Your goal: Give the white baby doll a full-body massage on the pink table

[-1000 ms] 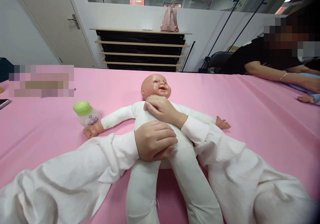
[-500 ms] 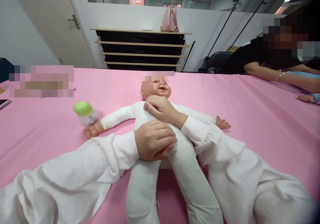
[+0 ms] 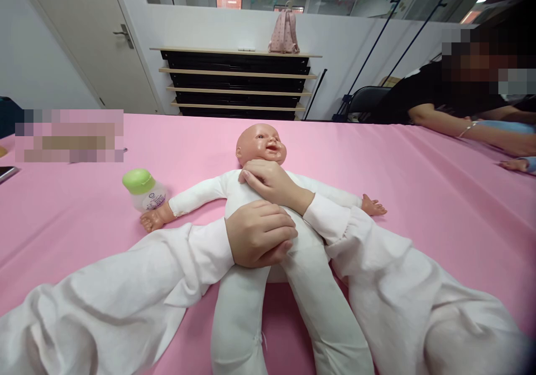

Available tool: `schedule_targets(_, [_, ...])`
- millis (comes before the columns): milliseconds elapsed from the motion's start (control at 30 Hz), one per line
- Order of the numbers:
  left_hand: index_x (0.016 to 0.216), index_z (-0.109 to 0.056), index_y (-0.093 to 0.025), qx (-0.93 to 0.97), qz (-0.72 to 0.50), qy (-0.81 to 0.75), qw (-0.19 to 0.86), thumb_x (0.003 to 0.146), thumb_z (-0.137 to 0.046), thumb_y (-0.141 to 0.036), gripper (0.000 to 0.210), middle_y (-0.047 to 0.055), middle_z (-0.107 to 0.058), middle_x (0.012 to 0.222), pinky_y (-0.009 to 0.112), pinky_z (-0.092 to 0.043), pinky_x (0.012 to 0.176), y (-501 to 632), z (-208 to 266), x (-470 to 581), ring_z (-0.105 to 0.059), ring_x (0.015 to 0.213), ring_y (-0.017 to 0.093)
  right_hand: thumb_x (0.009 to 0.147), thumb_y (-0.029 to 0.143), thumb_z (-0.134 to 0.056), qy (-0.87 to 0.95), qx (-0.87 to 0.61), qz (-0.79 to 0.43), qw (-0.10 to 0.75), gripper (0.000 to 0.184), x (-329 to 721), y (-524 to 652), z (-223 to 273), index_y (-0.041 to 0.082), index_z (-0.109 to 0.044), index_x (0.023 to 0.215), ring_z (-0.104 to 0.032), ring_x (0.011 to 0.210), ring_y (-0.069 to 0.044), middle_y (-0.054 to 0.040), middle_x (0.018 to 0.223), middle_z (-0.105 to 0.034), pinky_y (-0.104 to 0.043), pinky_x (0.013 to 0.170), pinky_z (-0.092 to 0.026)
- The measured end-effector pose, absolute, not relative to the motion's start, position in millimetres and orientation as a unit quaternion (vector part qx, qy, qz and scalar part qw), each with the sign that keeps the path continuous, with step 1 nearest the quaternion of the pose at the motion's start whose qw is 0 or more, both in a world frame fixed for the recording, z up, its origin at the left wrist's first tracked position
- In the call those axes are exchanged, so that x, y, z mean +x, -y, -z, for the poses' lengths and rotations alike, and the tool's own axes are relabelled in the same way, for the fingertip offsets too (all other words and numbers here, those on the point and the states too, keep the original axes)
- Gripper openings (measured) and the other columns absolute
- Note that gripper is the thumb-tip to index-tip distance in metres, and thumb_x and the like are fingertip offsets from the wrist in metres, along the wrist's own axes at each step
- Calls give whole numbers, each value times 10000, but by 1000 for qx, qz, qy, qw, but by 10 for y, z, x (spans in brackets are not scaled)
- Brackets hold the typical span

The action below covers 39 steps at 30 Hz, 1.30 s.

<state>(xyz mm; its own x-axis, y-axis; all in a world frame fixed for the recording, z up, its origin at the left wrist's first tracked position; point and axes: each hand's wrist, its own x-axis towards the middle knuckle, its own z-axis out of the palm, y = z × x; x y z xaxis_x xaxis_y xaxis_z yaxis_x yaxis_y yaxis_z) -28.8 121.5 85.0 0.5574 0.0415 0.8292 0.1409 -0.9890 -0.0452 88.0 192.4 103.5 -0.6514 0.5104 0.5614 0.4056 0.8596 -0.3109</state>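
Observation:
A baby doll [image 3: 238, 302] with a white cloth body lies on its back, its bare plastic head [image 3: 255, 143] away from me and its legs toward me. My left hand [image 3: 260, 234] rests over the doll's belly, fingers loosely bent and side by side, grasping nothing. Higher up, my right hand [image 3: 274, 182] lies flat on the chest, just below the chin. Both palms are hidden. Beside the doll's hand on the left stands a clear bottle with a green cap [image 3: 139, 182].
A pink cloth [image 3: 419, 196] covers the table. Another person's forearm [image 3: 452, 124] and a small doll hand [image 3: 513, 164] are at the right. A phone corner [image 3: 7, 174] shows at the left edge. Behind stand shelves [image 3: 238, 75] with a pink backpack [image 3: 285, 32] on top.

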Motion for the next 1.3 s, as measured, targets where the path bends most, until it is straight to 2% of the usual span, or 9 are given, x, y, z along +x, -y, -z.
schedule_targets(1300, [768, -584, -136, -880, 465, 92, 22, 819, -407, -161, 186, 49, -679, 767, 284, -447, 631, -1200, -851, -293, -587, 713, 159, 932, 270, -309, 905, -254, -90, 329, 360, 882, -1941, -1027, 130, -575, 734, -535, 723, -142, -51, 730, -601, -268, 683, -381])
